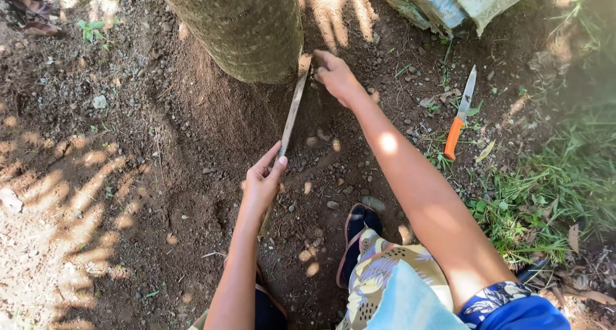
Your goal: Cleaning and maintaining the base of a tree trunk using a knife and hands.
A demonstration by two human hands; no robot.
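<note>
A long thin stick or blade (pixel 292 112) slants from the base of a tree trunk (pixel 244 28) down toward me. My left hand (pixel 263 182) grips its lower part, fingers wrapped around it. My right hand (pixel 335 76) reaches to the foot of the trunk and touches the top end of the stick, fingers curled at the soil; what it holds there is hard to tell.
A knife with an orange handle (pixel 459 115) lies on the dirt to the right. A plastic sack (pixel 449 3) sits at the top right. Grass (pixel 552 189) borders the right side. My sandalled foot (pixel 358 230) rests on dark loose soil (pixel 160 144).
</note>
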